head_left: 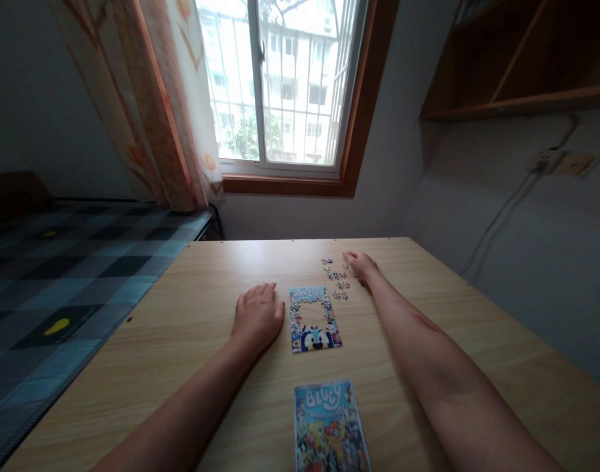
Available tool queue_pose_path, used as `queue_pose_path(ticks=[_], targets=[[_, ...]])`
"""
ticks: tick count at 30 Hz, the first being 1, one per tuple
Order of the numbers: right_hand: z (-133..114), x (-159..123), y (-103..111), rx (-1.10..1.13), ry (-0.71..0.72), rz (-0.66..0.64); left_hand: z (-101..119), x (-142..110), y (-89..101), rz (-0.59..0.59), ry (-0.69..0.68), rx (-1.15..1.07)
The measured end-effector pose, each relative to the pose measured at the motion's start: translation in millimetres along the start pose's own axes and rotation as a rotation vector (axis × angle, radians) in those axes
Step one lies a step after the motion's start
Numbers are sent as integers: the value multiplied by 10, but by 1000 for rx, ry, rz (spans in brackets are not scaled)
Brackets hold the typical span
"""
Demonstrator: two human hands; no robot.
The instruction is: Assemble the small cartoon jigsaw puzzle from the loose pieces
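Note:
A small, partly assembled jigsaw puzzle [314,320] lies on the wooden table [192,308], its frame filled and a gap left in the middle. My left hand [257,316] rests flat on the table just left of the puzzle, fingers together and stretched out. My right hand [361,264] reaches to the far right of the puzzle and touches a scatter of loose puzzle pieces [336,276]; its fingers are curled down on the pieces, and what they hold is hidden. A Bluey picture card [329,427] lies near the table's front edge.
A bed with a dark checked cover [59,275] stands left of the table. A window [280,85] with a patterned curtain [152,105] is behind. A wooden shelf [521,59] hangs on the right wall, with a cable [501,216] below.

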State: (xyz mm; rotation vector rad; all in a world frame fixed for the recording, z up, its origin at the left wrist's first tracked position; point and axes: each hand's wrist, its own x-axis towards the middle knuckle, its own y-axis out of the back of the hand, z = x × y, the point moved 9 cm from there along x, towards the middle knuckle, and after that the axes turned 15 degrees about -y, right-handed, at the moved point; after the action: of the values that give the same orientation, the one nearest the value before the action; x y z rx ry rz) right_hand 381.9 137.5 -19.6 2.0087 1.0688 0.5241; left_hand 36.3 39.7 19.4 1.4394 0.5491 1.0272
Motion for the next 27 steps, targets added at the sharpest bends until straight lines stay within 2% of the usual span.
queue_pose_path(ticks=[8, 14, 16, 21, 27], targets=[[-265, 114, -162, -115, 90, -124, -10, 5, -14, -9, 10, -3], [-294, 145, -249, -294, 99, -131, 0, 0, -1, -11, 11, -11], [-280, 157, -259, -276, 102, -137, -2, -2, 1, -9, 6, -14], [-227, 236, -230, -66, 113, -136, -20, -10, 0, -12, 3, -34], [-36, 290, -121, 48, 124, -125, -19, -9, 23, 9, -15, -34]])
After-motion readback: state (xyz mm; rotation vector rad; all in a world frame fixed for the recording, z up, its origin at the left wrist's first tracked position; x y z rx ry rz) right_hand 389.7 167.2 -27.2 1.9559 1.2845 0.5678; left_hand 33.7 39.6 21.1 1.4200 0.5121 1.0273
